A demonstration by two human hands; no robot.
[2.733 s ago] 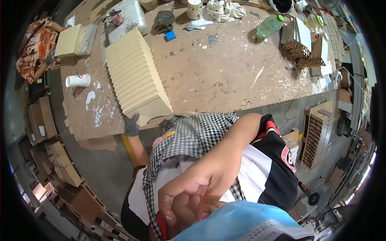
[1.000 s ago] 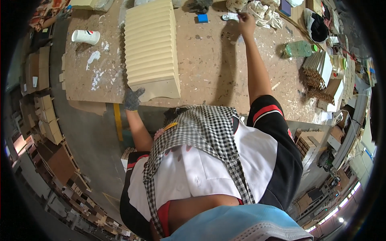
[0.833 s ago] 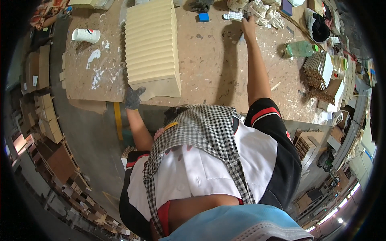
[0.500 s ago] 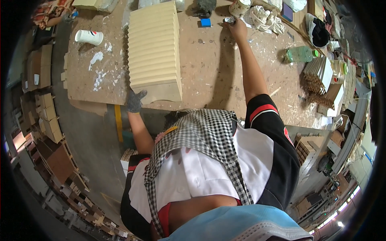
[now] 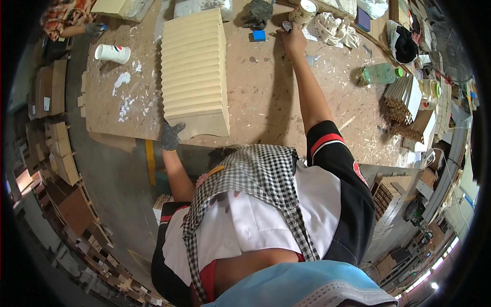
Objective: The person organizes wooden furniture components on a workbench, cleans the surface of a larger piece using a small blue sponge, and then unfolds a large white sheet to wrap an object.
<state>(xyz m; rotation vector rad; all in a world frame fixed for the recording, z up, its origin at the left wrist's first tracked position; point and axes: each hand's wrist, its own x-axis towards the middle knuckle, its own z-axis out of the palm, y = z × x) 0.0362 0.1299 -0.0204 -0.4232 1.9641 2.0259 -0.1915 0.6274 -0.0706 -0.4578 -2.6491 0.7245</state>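
A cream ridged block [image 5: 193, 64], like a row of rounded slats with a curved front edge, lies lengthwise on the worktable [image 5: 255, 97]. My left hand [image 5: 171, 135], in a grey glove, grips its near left corner, thumb along the front face and the other fingers partly hidden. Out at the far side, my bare right hand [image 5: 294, 42] is closed on a small pale, shiny thing [image 5: 287, 25] too small to name. Just beyond that hand stands an open, stained can [image 5: 305, 11]. A small blue block [image 5: 259, 36] lies to the hand's left.
A white paper cup [image 5: 112, 53] lies on its side at left, near white smears. At right are a crumpled cloth [image 5: 335, 29], a green bottle [image 5: 379, 73] and stacked strips [image 5: 403, 97]. Another person's gloved hand [image 5: 94, 29] works at the far left.
My right hand has shifted slightly left, still closed on the small thing. My left hand keeps its hold on the block's corner. The other person's gloved hand shows more fully.
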